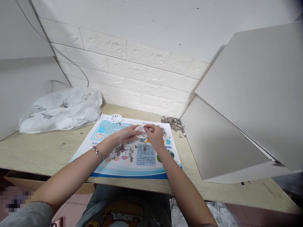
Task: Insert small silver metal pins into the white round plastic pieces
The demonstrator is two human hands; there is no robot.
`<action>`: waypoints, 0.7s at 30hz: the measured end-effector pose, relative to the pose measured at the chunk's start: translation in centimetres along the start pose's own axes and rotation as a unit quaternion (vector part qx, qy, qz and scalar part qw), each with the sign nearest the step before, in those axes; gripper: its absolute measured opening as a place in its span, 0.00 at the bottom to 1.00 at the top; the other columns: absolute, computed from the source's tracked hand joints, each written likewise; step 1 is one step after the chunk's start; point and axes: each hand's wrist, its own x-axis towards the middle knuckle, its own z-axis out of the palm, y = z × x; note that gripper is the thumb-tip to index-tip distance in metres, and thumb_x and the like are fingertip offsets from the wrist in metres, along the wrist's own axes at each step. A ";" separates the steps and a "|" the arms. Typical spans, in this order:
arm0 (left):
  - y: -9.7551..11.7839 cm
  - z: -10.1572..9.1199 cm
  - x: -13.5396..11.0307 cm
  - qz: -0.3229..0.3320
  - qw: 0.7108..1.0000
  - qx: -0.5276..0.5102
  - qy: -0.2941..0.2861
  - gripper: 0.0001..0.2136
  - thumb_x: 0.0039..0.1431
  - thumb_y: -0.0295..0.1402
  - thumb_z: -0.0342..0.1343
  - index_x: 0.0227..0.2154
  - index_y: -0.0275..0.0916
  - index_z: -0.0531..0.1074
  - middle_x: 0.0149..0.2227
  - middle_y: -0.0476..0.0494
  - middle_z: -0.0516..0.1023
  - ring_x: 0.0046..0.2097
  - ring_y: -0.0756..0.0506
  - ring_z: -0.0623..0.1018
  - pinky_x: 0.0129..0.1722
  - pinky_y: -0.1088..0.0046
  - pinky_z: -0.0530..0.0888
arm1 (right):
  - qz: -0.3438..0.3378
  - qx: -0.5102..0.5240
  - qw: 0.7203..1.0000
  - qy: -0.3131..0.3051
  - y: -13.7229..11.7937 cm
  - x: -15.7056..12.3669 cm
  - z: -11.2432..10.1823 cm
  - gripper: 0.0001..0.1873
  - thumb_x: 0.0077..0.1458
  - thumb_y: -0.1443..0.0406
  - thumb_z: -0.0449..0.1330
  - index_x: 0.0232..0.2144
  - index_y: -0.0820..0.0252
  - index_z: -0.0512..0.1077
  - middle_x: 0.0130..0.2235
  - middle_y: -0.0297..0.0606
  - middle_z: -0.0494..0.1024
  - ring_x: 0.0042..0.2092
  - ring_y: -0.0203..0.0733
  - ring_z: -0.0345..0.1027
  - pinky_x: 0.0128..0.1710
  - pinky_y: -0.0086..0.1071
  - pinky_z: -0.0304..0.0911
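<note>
Head view, as I watch remotely: the left hand [129, 134] grips a white disc [141, 133] by its left edge, thumb on top. The right hand [153, 132] has its fingers bent in at the disc's right side; I cannot tell whether they close on anything. The disc is raised over a printed sheet [111, 170] lying on a pale wooden table [54, 156]. On the sheet, a cluster of small metal pieces [120, 149] lies below the left hand, and a second white disc [116, 118] bearing small pieces rests at the far left edge. A larger metal heap [174, 123] spreads at the sheet's far right corner, near the brick-patterned wall [139, 71]. I note a translucent plastic bag [66, 110] at left, pale panels [255, 85] at right, and a bracelet [98, 153] around the left wrist
</note>
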 end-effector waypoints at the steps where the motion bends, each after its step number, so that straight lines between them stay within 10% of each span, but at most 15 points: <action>1: 0.1 0.1 0.0 0.005 1.000 0.027 0.004 0.15 0.46 0.26 0.61 0.39 0.34 0.68 0.29 0.48 0.69 0.27 0.56 0.69 0.24 0.83 0.65 | -0.005 -0.003 1.000 0.000 -0.1 0.0 -0.1 0.11 0.48 0.62 0.55 0.31 0.62 0.72 0.30 0.35 0.73 0.29 0.34 0.62 0.30 0.28 0.58; 9: 0.2 0.3 -0.5 0.007 0.976 0.218 -0.002 0.16 0.49 0.39 0.57 0.39 0.36 0.69 0.29 0.46 0.71 0.28 0.51 0.68 0.27 0.75 0.63 | -0.148 -0.022 0.988 -0.040 0.7 0.4 -0.4 0.08 0.51 0.65 0.55 0.25 0.60 0.72 0.33 0.37 0.74 0.37 0.38 0.67 0.37 0.31 0.61; 21: 0.4 -0.2 -0.1 -0.028 0.910 0.405 0.088 0.16 0.40 0.44 0.60 0.23 0.34 0.70 0.18 0.50 0.63 0.22 0.52 0.61 0.22 0.75 0.55 | -0.170 -0.137 0.966 -0.135 1.4 0.2 -0.1 0.10 0.54 0.67 0.52 0.34 0.58 0.74 0.36 0.37 0.73 0.38 0.37 0.66 0.36 0.30 0.59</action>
